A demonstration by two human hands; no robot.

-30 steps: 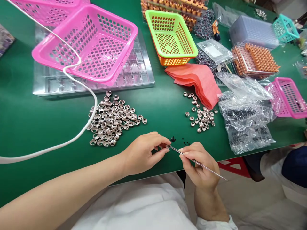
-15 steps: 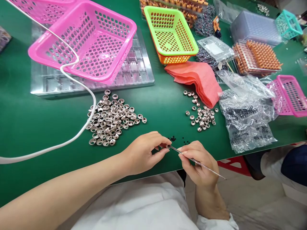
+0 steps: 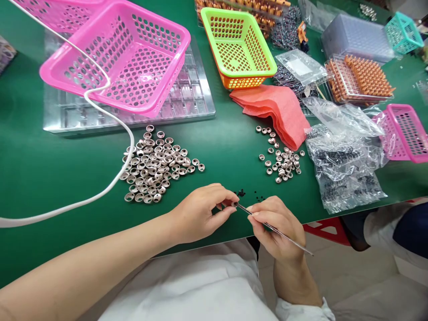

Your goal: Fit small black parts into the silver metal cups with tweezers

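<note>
My left hand [image 3: 200, 214] is closed in a pinch around a small metal ring [image 3: 235, 204], mostly covered by the thumb and fingers. Pen-fashion, my right hand [image 3: 279, 227] grips a thin metal rod-like tool [image 3: 294, 243], whose tip meets the ring. Just beyond the fingertips lie tiny black pieces [image 3: 241, 193]. Many loose silvery metal cups with holes form a pile [image 3: 154, 167] to the left of my hands. A smaller group of little metal rings [image 3: 286, 165] lies ahead of my right hand.
A white cable [image 3: 117, 117] crosses a pink basket [image 3: 157, 107] on a clear plastic tray [image 3: 197, 89]. Farther back stand a green basket [image 3: 242, 73] and red cloth [image 3: 277, 107]. Plastic bags [image 3: 347, 169] lie at right, near another person's leg [image 3: 411, 227].
The outer end of the rod-like tool has dipped slightly as my right hand turned a little. My left hand keeps its pinch on the ring in the same place.
</note>
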